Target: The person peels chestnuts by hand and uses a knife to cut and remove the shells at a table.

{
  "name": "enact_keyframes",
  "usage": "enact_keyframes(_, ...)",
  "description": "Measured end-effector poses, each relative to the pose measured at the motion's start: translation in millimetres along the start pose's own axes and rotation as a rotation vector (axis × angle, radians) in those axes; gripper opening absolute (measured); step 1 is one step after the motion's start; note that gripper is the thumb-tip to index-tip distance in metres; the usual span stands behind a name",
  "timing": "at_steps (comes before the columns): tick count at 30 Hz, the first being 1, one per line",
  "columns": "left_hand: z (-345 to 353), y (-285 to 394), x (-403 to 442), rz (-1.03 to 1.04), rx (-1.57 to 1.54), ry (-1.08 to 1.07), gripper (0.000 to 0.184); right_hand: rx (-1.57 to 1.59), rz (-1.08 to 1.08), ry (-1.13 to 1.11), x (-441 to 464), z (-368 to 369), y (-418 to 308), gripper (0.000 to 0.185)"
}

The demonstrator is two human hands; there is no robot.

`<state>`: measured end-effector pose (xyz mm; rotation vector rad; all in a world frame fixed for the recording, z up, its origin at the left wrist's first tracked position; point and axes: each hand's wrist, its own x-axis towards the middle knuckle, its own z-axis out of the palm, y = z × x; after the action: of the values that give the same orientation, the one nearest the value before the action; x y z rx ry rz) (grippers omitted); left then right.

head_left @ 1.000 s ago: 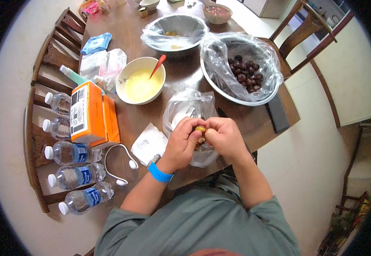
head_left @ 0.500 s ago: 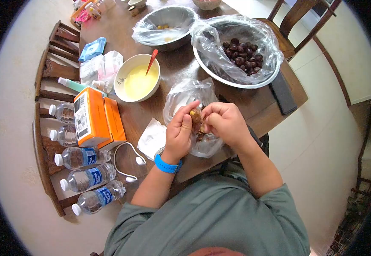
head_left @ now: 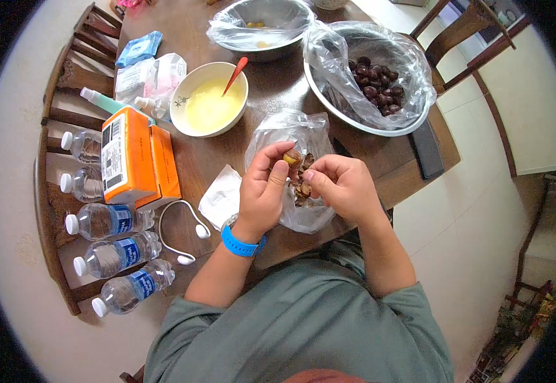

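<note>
A partly peeled chestnut (head_left: 292, 157), yellow where bare and brown elsewhere, is pinched between the thumb and fingers of my left hand (head_left: 266, 185). Close beside it, my right hand (head_left: 340, 186) has its thumb and forefinger pressed together; what they hold, if anything, I cannot make out. Below both hands, a clear plastic bag (head_left: 306, 217) lies spread on the table with brown shell pieces (head_left: 301, 191) on it. Farther back to the right, a large metal basin (head_left: 389, 133) lined with plastic holds several dark unpeeled chestnuts (head_left: 377, 83).
A white bowl (head_left: 179, 126) of yellow liquid with a red spoon (head_left: 236, 73) stands left of the bag. Behind it is another plastic-lined basin (head_left: 268, 54). An orange box (head_left: 138, 159), water bottles (head_left: 138, 286), a white tissue (head_left: 221, 198) and white earphones (head_left: 185, 259) lie leftward. A dark phone-like slab (head_left: 426, 150) lies right.
My right hand has drawn slightly away from the chestnut, down and to the right. The chestnut is now more visible in my left hand. The view has shifted a little.
</note>
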<state>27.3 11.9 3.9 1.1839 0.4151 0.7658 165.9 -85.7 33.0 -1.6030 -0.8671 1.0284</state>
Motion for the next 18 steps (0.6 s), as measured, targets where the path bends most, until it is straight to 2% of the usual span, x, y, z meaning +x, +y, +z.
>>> enact_keyframes(3,-3.5,1.0,-0.9,0.032,0.164,-0.039,0.026,0.0,-0.056,0.035,0.8,0.1,1.1,0.021)
enact_keyframes(6,-4.8,8.6,3.1,0.226,0.475,-0.11,0.025,0.171,-0.083,0.066,1.4,3.0,1.0,0.02)
enact_keyframes(10,-1.5,10.5,1.0,0.255,0.543,-0.099,0.026,0.251,-0.077,0.043,1.9,3.5,-0.1,0.018)
enact_keyframes(13,3.7,1.3,-4.8,0.095,0.152,-0.007,0.026,0.281,-0.061,0.033,1.5,3.2,1.8,0.018)
enact_keyframes(18,0.6,2.7,-1.5,0.214,0.194,-0.081,0.036,0.305,-0.053,0.026,-0.7,3.4,0.6,0.018)
